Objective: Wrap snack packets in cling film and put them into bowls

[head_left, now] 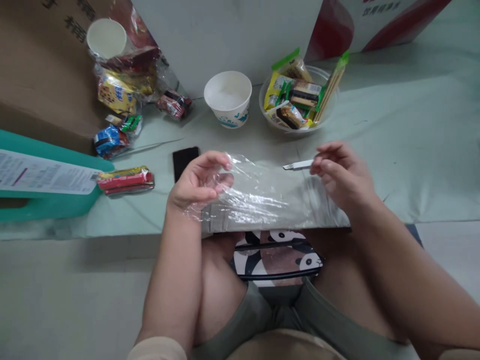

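A thin sheet of clear plastic film stretches across the front of the table. My left hand grips its left end between thumb and fingers, with a crumpled edge sticking out above the fingertips. In my right hand is a white utility knife, its short blade out and pointing left above the film. The fingers of this hand are closed round the handle. Partly behind my left hand lies a dark phone. Whether the film reaches under my right wrist I cannot tell.
A white paper cup and a clear bowl of wrapped snacks stand at the back. To the left are a red snack packet, more snack wrappers, a teal container and a cardboard box. The table's front edge is near my lap.
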### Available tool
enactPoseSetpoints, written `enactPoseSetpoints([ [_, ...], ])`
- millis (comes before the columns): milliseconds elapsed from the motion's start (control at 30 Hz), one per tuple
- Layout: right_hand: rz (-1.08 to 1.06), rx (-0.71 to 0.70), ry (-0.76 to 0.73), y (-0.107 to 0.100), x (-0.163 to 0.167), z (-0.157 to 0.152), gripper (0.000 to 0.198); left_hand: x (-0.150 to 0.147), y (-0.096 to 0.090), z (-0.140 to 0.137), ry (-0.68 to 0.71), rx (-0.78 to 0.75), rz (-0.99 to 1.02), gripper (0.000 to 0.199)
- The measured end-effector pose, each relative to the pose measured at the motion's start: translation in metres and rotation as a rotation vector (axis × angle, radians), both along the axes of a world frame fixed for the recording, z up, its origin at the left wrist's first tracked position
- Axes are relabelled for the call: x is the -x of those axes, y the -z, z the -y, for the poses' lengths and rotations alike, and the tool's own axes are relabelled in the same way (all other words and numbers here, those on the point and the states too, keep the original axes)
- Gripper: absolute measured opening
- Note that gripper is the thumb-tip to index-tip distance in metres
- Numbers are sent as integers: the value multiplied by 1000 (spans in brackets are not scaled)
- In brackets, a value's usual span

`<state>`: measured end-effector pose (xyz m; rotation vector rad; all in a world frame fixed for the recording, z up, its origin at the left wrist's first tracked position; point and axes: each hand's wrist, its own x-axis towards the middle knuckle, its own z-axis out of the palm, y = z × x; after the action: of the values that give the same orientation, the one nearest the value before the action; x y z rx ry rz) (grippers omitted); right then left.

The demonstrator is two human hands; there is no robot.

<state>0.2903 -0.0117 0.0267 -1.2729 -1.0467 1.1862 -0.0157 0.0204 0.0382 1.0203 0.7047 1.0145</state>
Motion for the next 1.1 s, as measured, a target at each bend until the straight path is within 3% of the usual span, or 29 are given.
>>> enactPoseSetpoints([
  [133, -127, 130, -552, -9, 17, 6, 51, -11, -1, 3, 161, 65, -133, 43],
  [200, -84, 218, -781, -10, 23, 8, 42, -12, -3, 3, 162, 76, -166, 42],
  [267, -10, 287, -875, -8, 26, 8, 28, -12, -4, 1, 129, 100, -166, 50],
  [400, 49, 266, -654, -2, 29, 6, 25, -21, -5, -5, -40, 186, -64, 77],
  [500, 35, 243, -437, -1, 30, 3, 31, -39, -3, -7, -161, 262, 77, 67],
  [600, 10, 233, -328, -3, 32, 2, 35, -59, 1, -4, -128, 324, 81, 59],
  [700, 6, 241, -302, -2, 31, 1, 39, -70, 7, 0, -120, 284, -17, 63],
  [800, 26, 251, -295, 0, 29, 1, 40, -71, 12, 1, -323, 152, -87, 66],
  [867, 38, 253, -293, 0, 29, 1, 40, -70, 14, 1, -400, 113, -112, 57],
  [967, 59, 250, -299, 0, 31, 2, 39, -72, 17, 1, -353, 172, -145, 42],
  [1100, 85, 230, -324, 1, 34, 4, 37, -78, 17, 3, -286, 240, -163, 37],
])
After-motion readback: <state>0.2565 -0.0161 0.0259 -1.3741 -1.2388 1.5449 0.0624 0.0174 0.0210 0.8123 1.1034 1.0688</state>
